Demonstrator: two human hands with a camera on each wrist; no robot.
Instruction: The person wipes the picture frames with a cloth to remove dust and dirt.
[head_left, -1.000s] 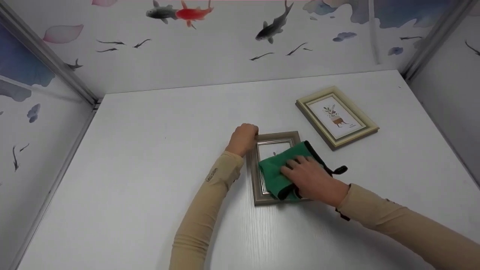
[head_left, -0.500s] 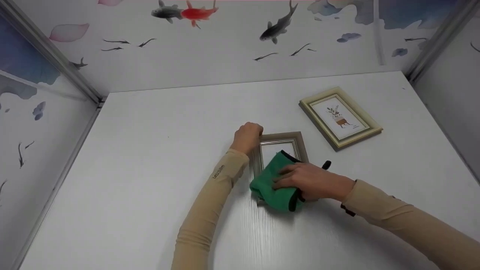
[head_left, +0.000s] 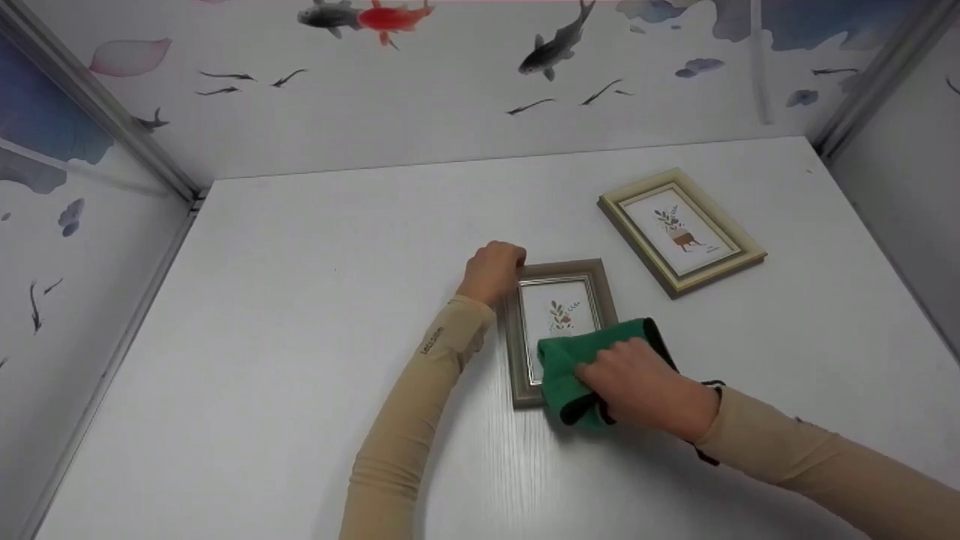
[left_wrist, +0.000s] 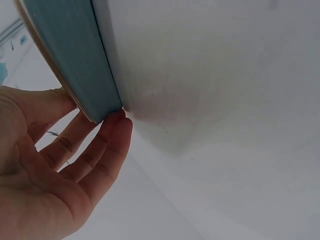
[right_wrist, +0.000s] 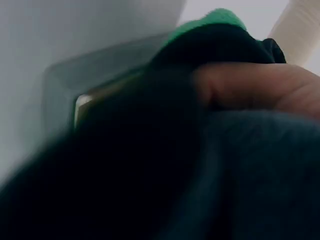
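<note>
My left hand [head_left: 493, 271] holds the upper left corner of a greyish-brown picture frame [head_left: 570, 268], which lies flat on the white table. In the left wrist view the thumb and fingertips close on that corner of the frame [left_wrist: 75, 55] from two sides. My right hand [head_left: 649, 386] grips a green cloth [head_left: 574, 351] with black edging, bunched over the frame's lower right part. Above the cloth the plant print [head_left: 561, 315] shows; its lower part is covered. Dark folds of cloth [right_wrist: 100, 185] fill much of the right wrist view, blurred, hiding most of the frame [right_wrist: 60, 85].
A second picture frame [head_left: 679, 286], pale gold with a potted-plant print, lies at an angle farther back on the right of the table [head_left: 247, 337]. Walls printed with fish [head_left: 555, 49] stand at the back and both sides of the table.
The right hand has swept the cloth down and left, then back to the right, uncovering more of the print. The left hand stays on the frame's corner, and the frame lies nearly where it was.
</note>
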